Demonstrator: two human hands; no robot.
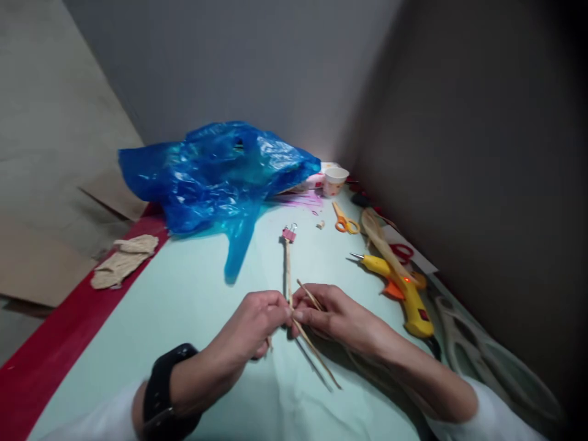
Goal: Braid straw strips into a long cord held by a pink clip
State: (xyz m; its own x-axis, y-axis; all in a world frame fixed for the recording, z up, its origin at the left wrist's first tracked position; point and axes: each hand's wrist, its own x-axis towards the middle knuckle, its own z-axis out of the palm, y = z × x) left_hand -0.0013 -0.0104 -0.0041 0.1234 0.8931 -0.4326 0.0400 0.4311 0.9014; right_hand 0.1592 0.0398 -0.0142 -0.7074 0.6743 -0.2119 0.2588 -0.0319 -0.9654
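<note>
A pink binder clip (289, 235) grips the far end of a thin, straw-coloured braid (288, 269), which runs down the table towards me. At its near end, both hands meet with fingertips almost touching. My left hand (260, 315) is closed, pinching the strands from the left; a short end pokes out below its fingers. From the right, my right hand (331, 312) pinches them too, with one strand rising past its fingers. A loose straw strand (319, 358) trails from between the hands towards the lower right. The exact crossing of the strands is hidden by my fingers.
A blue plastic bag (220, 177) lies at the back left, a woven straw piece (125, 262) on the red border (68, 327). To the right are a paper cup (335, 182), orange scissors (343, 220), a yellow glue gun (408, 294) with its light on, and a straw bundle (381, 236).
</note>
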